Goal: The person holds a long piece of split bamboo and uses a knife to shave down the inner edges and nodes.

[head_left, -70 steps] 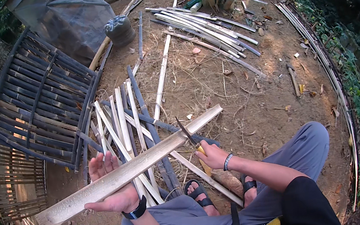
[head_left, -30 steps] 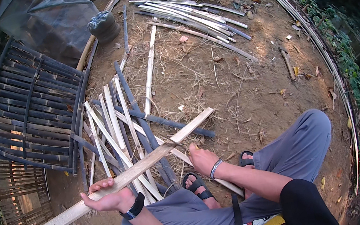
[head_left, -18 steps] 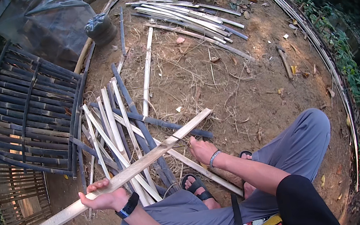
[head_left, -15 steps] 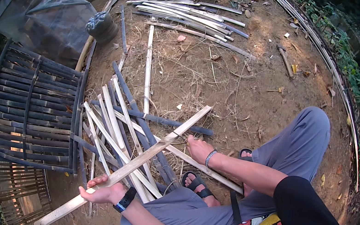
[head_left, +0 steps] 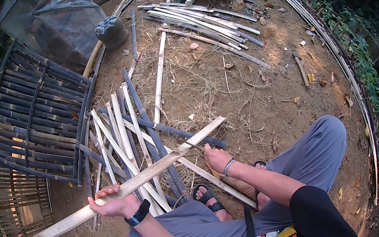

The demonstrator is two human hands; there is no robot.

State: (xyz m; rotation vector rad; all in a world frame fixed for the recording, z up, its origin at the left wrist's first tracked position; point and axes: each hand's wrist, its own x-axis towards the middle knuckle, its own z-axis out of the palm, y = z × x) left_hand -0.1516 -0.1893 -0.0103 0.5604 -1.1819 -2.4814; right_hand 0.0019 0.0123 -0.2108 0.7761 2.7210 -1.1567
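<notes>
A long pale split bamboo strip (head_left: 149, 174) slants across in front of me, its near end low at the left and its far end up towards the right. My left hand (head_left: 114, 204) is wrapped under and around it near the lower end, palm up. Closed around a knife, my right hand (head_left: 217, 157) is just beside the strip's upper part. Only a thin dark blade (head_left: 195, 144) shows at the strip's surface. A brown length, apparently its handle (head_left: 240, 187), runs back beneath my forearm.
Several split bamboo strips (head_left: 121, 123) lie piled beyond my left hand. Another pile (head_left: 204, 20) lies farther off. A slatted dark bamboo panel (head_left: 35, 117) stands at left, near a filled black bag (head_left: 111, 32). Long strips (head_left: 337, 54) line the plants at right.
My right hand has shifted slightly right and down, towards me, along with the knife. The strip and my left hand have moved only a little.
</notes>
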